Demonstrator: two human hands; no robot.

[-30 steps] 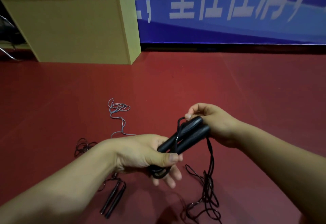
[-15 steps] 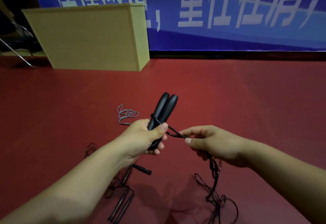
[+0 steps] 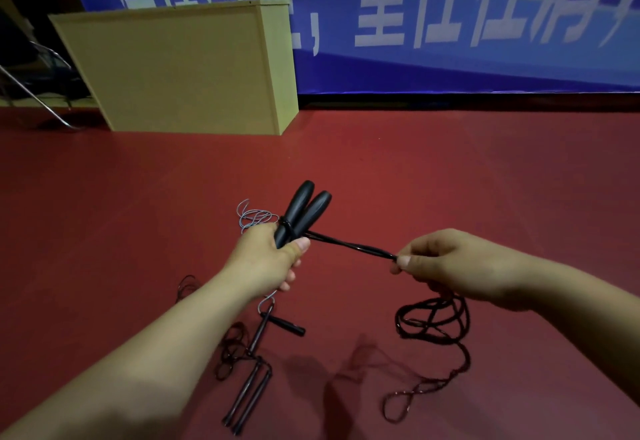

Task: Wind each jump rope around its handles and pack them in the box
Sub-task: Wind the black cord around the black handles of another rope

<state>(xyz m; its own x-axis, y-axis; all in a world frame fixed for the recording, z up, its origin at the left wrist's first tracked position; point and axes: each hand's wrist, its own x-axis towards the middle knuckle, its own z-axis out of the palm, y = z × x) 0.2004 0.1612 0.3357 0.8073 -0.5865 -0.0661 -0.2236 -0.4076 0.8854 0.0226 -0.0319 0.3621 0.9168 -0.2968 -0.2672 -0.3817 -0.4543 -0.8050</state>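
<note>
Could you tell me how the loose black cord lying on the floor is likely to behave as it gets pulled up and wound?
The cord lies in limp, overlapping loops, so it is probably floppy and may snag on itself. Between the right hand and the handles held by the left hand it runs straight, so it likely winds neatly only under tension. It looks thin and light.

handles (image 3: pixel 302 212): black pair, together, upright-tilted | rope (image 3: pixel 353 246): a few turns wound, taut rightward, rest piled on floor near right | box (image 3: pixel 180 69): tan, far left
</note>
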